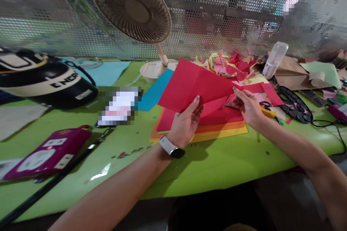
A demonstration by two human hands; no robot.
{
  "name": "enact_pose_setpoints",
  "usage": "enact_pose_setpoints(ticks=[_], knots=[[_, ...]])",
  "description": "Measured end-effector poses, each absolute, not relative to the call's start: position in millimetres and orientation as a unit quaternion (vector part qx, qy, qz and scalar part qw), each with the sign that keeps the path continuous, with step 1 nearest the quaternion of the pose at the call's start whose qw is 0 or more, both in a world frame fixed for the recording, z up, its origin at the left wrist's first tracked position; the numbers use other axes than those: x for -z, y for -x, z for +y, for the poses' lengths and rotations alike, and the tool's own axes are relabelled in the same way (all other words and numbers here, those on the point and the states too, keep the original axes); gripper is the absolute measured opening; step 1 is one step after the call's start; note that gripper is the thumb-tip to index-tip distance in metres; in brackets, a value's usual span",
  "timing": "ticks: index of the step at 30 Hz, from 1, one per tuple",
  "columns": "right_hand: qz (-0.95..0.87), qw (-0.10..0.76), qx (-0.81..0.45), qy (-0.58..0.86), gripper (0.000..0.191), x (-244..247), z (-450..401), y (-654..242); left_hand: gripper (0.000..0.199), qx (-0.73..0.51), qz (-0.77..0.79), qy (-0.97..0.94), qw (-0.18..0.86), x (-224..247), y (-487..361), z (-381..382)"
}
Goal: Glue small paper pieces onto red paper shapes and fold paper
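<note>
A creased sheet of red paper (176, 86) is raised above the table between my two hands. My left hand (187, 121), with a watch on the wrist, grips its lower edge, thumb on top. At the paper's right end my right hand (245, 104) pinches the corner between thumb and fingers. A small greyish item shows beside the right fingers; its kind is unclear. Beneath lies a stack of red paper (211, 113) with orange and yellow sheets (219, 133) under it. A blue sheet (155, 90) rests to the left.
A fan (135, 11) stands behind, near folded paper pieces (225, 65). To the left are a phone (119, 108), a purple power strip (51, 151) and a black bag (54, 79). A bottle (275, 59) and a black palette (294, 104) are at right on the green table (211, 173).
</note>
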State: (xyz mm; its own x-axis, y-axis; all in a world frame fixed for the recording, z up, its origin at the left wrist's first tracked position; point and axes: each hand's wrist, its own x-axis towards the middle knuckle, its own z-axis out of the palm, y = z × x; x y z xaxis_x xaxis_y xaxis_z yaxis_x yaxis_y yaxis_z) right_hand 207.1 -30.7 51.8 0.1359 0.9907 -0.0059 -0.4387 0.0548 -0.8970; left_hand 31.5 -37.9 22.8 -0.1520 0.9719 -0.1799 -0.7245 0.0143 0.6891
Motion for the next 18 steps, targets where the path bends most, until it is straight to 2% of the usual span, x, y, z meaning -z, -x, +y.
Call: enact_pose_setpoints(ticks=[2,8,13,18], knots=[[-0.341,0.640,-0.562,0.399,0.032,-52,-26,-211,0.028,-0.684,0.332,-0.185,0.623,-23,-30,-36],[-0.391,0.567,-0.611,0.390,0.036,-43,-26,-209,0.027,-0.676,0.323,-0.206,0.629,-22,-33,-37],[-0.366,0.610,-0.590,0.382,0.029,-38,-31,-200,0.031,-0.667,0.332,-0.225,0.628,-21,-37,-41],[-0.361,0.617,-0.582,0.387,0.029,-37,-32,-199,0.031,-0.667,0.337,-0.220,0.627,-19,-37,-42]])
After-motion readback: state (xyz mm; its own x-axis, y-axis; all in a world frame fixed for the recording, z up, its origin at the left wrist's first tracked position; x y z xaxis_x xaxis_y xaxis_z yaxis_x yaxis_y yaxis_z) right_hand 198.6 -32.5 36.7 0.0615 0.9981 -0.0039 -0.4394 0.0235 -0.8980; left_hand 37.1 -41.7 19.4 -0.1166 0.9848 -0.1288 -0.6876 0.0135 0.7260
